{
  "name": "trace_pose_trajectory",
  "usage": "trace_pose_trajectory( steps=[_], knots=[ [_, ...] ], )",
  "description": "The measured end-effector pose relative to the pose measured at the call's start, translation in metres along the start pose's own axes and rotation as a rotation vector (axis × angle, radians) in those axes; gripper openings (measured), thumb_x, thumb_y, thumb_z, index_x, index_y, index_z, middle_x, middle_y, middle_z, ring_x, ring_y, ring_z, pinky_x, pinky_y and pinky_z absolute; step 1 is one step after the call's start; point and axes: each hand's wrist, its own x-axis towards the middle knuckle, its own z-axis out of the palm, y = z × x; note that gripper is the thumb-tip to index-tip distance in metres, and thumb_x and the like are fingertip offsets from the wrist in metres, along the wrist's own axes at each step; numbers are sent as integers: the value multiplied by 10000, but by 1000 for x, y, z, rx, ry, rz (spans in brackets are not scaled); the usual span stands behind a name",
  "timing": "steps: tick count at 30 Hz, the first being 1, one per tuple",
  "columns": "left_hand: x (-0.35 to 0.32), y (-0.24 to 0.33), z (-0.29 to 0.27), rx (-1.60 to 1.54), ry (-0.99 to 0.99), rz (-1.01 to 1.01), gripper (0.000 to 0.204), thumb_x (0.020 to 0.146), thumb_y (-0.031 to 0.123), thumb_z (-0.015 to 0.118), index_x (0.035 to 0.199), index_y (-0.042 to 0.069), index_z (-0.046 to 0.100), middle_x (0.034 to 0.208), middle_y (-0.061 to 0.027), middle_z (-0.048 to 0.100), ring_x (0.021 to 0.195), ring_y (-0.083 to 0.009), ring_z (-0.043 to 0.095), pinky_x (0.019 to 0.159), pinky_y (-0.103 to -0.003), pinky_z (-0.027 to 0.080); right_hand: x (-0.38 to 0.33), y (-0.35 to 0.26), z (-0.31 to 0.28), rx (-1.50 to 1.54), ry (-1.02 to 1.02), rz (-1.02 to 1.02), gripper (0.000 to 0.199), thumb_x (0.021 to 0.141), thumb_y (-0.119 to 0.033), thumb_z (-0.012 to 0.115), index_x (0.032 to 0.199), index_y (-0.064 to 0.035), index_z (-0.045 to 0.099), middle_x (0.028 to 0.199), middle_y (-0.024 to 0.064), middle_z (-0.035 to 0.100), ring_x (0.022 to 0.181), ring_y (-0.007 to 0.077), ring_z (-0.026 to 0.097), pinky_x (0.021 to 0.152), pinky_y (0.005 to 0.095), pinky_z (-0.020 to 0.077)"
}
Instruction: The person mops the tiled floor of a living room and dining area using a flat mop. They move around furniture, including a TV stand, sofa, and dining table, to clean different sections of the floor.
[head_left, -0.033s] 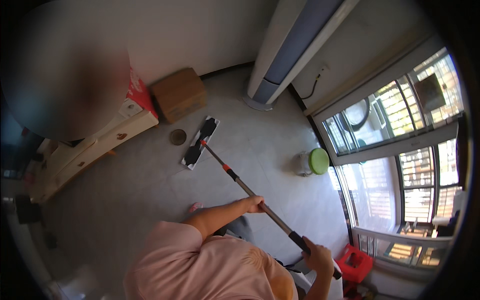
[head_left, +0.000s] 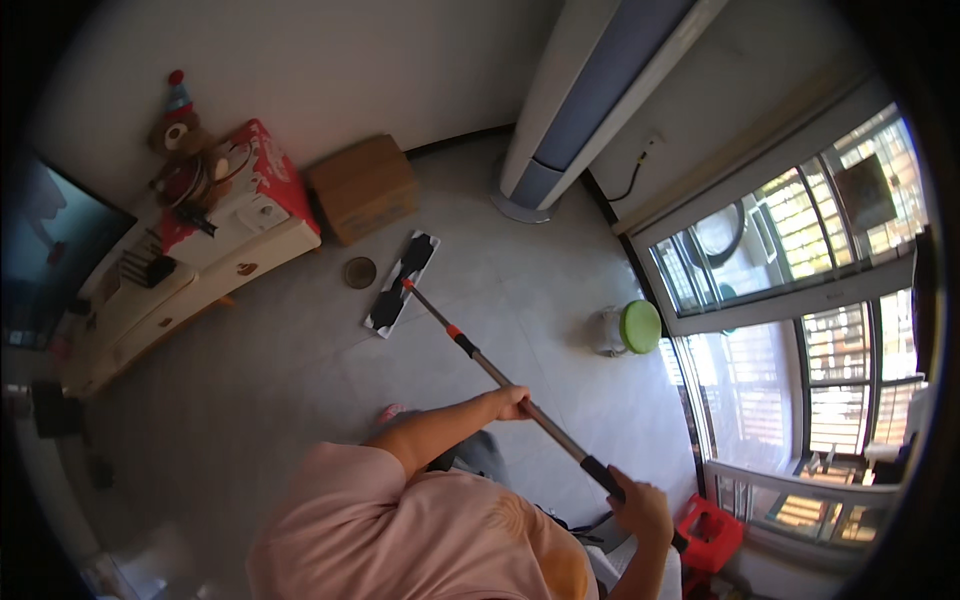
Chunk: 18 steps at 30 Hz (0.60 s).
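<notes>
Left hand (head_left: 515, 402), right hand (head_left: 642, 510): fingers are clamping mop pole (head_left: 490, 368); apparently mopping floor (head_left: 300, 370); next stroke likely needs skirting brown disc (head_left: 360, 272).

daylight glares through the right-hand windows (head_left: 795, 240) while edges darken

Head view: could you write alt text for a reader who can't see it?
A person grips a flat mop, left hand partway along the pole, right hand near its upper end, on a grey floor. Ahead are a cardboard box and pale cabinet; a green-topped container stands to the right.
</notes>
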Motion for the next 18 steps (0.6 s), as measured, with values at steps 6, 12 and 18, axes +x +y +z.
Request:
trace_pose_trajectory(
  steps=[6, 12, 18],
  knots=[
    [-12, 65, 29, -214, 75, 184, 33, 697, 35, 389, 698, 4, 378, 694, -121, 473, 672, -245, 521, 642, -371, 475, 86, 11, -68, -160, 46, -230, 451, 657, -196, 580, 1084, -178, 437, 607, 105, 557, 581, 280, 551, 539, 377, 427],
    [-22, 90, 8, -467, 13, 259, 48, 697, 9, 377, 674, 8, 335, 726, -136, 441, 739, -265, 520, 674, -370, 473, 112, -16, -106, -333, 55, -367, 427, 677, -199, 567, 1083, -166, 437, 596, 88, 558, 569, 251, 558, 527, 346, 431],
    [-53, 97, 0, -535, 18, 320, 68, 734, 14, 377, 696, -12, 326, 753, -129, 419, 747, -246, 510, 685, -342, 474, 115, -44, -122, -405, 51, -409, 431, 687, -229, 561, 1096, -174, 437, 600, 77, 551, 581, 232, 558, 529, 340, 427]
  ],
)
